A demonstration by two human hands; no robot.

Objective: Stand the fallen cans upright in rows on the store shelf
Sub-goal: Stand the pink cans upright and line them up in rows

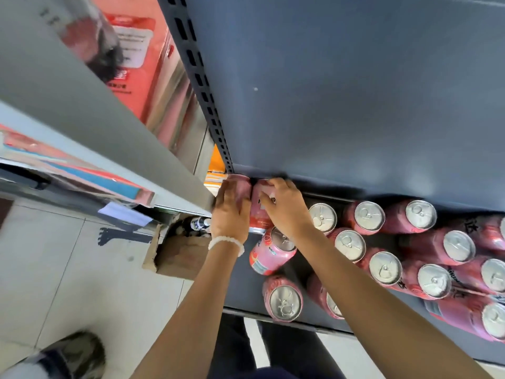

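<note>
Your dark grey metal shelf carries upright pink aluminium cans at three o'clock; your left hand and right hand each clasp a back-corner can at twelve; your wrist could topple the tilted pink can.

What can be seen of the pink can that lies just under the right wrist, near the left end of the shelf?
The pink can looks like a metal drink can with a silver top and pull tab. Its pink side carries a printed label with a pale blue patch near the bottom. It is tilted, with its top turned up and to the right, on the dark shelf. The right hand reaches over it; the wrist hides part of its top rim. Whether it touches the can behind it cannot be told.
</note>
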